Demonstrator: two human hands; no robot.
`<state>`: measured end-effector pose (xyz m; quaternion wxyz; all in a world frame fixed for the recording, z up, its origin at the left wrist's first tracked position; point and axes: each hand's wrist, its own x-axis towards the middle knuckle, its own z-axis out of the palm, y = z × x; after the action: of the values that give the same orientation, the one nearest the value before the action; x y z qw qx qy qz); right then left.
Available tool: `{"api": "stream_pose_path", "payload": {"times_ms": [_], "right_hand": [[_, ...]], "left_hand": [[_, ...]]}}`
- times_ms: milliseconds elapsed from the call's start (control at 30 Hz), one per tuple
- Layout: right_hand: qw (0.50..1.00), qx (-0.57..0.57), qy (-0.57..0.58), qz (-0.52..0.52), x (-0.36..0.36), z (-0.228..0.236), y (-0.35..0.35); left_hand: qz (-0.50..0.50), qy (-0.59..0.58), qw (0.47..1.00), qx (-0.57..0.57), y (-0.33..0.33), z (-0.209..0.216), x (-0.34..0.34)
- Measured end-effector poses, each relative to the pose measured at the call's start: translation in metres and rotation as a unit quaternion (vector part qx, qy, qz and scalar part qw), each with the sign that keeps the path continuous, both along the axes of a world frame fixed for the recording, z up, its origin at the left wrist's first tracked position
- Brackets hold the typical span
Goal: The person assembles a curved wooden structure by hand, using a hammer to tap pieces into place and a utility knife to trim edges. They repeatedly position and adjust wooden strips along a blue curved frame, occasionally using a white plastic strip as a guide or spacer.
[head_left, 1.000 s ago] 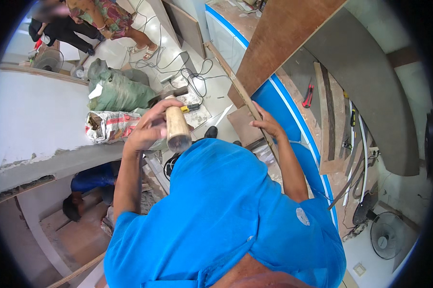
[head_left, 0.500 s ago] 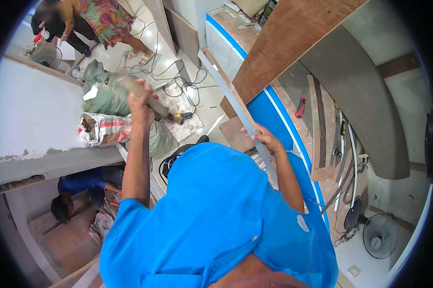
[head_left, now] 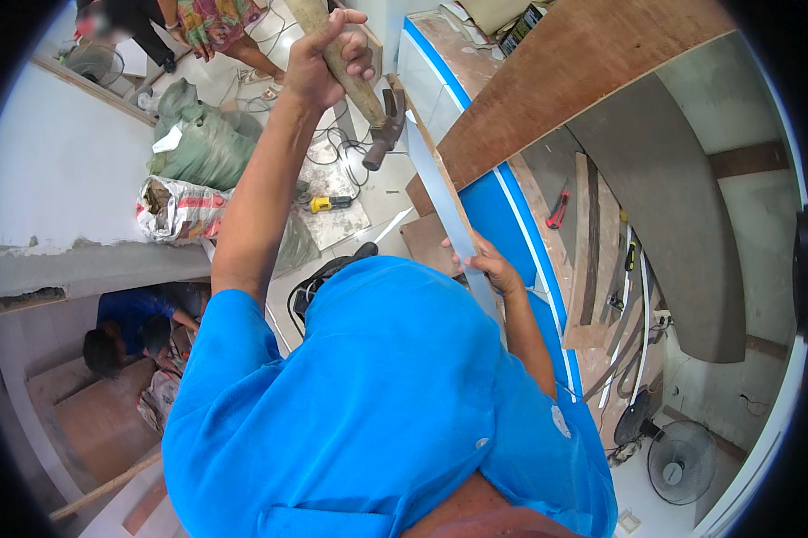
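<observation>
My left hand (head_left: 325,65) is wrapped round the wooden handle of a claw hammer (head_left: 387,133), raised at arm's length. The hammer's dark, rusty-looking head hangs beside the far end of a long narrow strip of board (head_left: 441,190). This strip has a pale grey-white face and a brown wooden edge. My right hand (head_left: 491,265) grips it lower down, fingers round its side and edge. The strip's near end goes out of sight by my blue shirt. Whether the hammer head touches the strip, I cannot tell.
A wide brown plank (head_left: 565,81) slants across the right. Beyond it a worktop (head_left: 547,193) bears a red utility knife (head_left: 559,208) and wood strips. Filled sacks (head_left: 202,148), a yellow power tool (head_left: 330,203) and cables lie leftward. People are at far left; a fan (head_left: 681,462) stands lower right.
My left hand has swung the hammer away from me and rightward, bringing its head beside the strip's far end. My right hand still holds the strip, which has shifted slightly.
</observation>
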<state>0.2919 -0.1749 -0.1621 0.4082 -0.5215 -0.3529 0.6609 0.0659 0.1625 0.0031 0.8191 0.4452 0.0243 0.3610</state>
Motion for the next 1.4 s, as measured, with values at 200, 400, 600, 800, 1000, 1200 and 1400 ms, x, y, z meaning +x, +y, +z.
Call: {"api": "stream_pose_path", "payload": {"times_ms": [200, 400, 600, 800, 1000, 1200, 1400], "right_hand": [[0.993, 0.037, -0.114, -0.009, -0.010, 0.006, 0.000], [0.999, -0.013, -0.047, 0.003, -0.007, 0.014, 0.007], [0.996, -0.040, 0.072, 0.022, 0.019, 0.009, 0.008], [0.988, -0.052, 0.144, -0.006, 0.037, 0.018, 0.009], [0.959, -0.065, 0.276, 0.026, 0.023, 0.028, 0.019], [0.945, 0.056, 0.320, 0.023, 0.046, 0.089, 0.059], [0.944, 0.054, 0.327, -0.004, 0.041, 0.068, 0.065]], "left_hand": [[0.025, -0.008, 0.998, -0.053, 0.031, 0.007, 0.012], [0.223, -0.068, 0.968, 0.091, -0.010, 0.025, 0.017], [0.329, -0.171, 0.927, 0.046, -0.061, 0.019, 0.036], [0.422, -0.175, 0.879, 0.138, -0.099, 0.008, 0.071], [0.580, 0.151, 0.629, 0.495, -0.119, -0.006, 0.052], [0.360, -0.086, 0.922, 0.115, -0.137, 0.003, 0.042], [0.228, -0.038, 0.973, -0.017, -0.115, -0.022, -0.020]]}}
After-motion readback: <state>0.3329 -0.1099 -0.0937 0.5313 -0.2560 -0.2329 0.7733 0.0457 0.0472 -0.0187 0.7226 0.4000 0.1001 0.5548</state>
